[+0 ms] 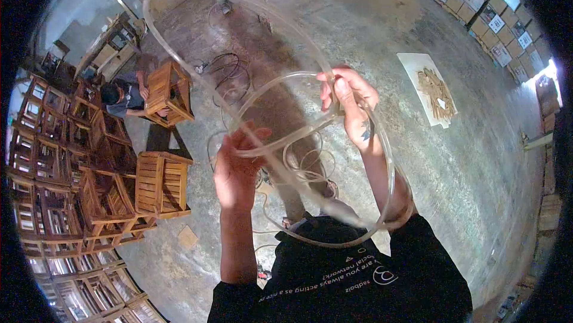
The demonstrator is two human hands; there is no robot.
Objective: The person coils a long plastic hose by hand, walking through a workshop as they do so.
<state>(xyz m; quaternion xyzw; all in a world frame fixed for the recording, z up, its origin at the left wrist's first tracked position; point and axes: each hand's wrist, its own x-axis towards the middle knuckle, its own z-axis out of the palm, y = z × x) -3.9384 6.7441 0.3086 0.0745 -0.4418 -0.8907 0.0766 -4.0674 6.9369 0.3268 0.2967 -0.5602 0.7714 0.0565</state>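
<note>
While both arms rise over the black shirt, the left hand curls its fingers around the clear hose where the loops cross. Higher up, the right hand pinches the same hose. Beyond, a person crouches by a wooden crate on the concrete floor.

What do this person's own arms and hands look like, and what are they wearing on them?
Both hands, the left hand and the right hand, are bare, with no gloves. The forearms are bare too. The right forearm has a small dark tattoo near the wrist. Short black sleeves belong to a black shirt with white printed lettering.
</note>
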